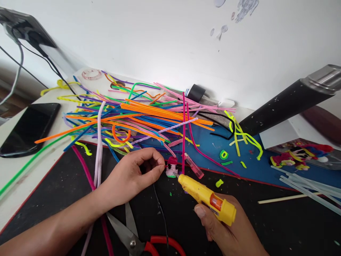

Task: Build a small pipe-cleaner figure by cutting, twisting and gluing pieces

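My left hand (134, 170) has thumb and forefinger pinched together at the left edge of a small pipe-cleaner head (172, 170), pink with a dark red top, black eyes and a green bit at its bottom. My right hand (226, 224) is wrapped around a yellow hot glue gun (197, 188). The gun's nozzle points left and is at or very near the head's lower right side; contact cannot be made out. Right behind the head lies a pink box cutter (194, 165). Open scissors (133, 241) with red handles rest below my left hand.
Loose pipe cleaners (160, 112) in many colours are heaped behind my hands. A phone (28, 128) lies far left. At right are clear glue sticks (311, 186), a wooden stick (282, 198), a pipe-cleaner figure (298, 154) and a black cylinder (282, 103). A thin cord (160, 204) crosses the black mat.
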Demonstrator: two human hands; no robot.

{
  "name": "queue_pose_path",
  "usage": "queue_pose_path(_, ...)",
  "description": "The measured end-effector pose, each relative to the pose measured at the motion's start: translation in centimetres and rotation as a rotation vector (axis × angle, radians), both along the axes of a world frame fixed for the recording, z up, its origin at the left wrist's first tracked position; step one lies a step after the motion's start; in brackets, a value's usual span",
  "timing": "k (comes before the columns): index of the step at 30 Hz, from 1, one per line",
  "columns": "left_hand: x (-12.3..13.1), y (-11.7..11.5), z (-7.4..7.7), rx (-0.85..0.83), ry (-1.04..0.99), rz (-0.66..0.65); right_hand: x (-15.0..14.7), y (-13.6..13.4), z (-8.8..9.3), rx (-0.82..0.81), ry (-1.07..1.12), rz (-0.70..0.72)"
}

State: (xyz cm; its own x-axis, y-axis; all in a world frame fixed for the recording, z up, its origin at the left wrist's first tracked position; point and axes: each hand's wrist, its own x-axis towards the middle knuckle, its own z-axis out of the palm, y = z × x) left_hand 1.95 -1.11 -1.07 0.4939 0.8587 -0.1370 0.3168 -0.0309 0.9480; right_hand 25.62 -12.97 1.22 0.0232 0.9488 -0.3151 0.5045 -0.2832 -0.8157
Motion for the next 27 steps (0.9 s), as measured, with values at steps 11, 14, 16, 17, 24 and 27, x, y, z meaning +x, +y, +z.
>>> queue_pose_path(11, 0.09, 0.01, 0.29, 0.007, -0.005, 0.003, -0.04, 0.08, 0.14, 0.024, 0.023, -0.016)
queue_pose_path(14, 0.07, 0.05, 0.20, 0.002, 0.001, 0.001, 0.02, 0.03, 0.06, 0.016, 0.018, -0.019)
queue_pose_path(16, 0.05, 0.06, 0.15, 0.001, 0.003, 0.000, 0.07, -0.01, -0.02, 0.015, 0.003, -0.012)
queue_pose_path(17, 0.04, 0.06, 0.14, 0.001, 0.003, 0.001, 0.09, -0.03, -0.06, 0.016, -0.004, -0.005)
queue_pose_path(24, 0.12, 0.03, 0.21, 0.011, -0.003, -0.004, 0.08, 0.02, 0.07, 0.010, -0.001, 0.004)
queue_pose_path(27, 0.17, 0.08, 0.30, 0.012, -0.001, -0.002, -0.01, 0.03, 0.24, -0.009, 0.016, -0.015)
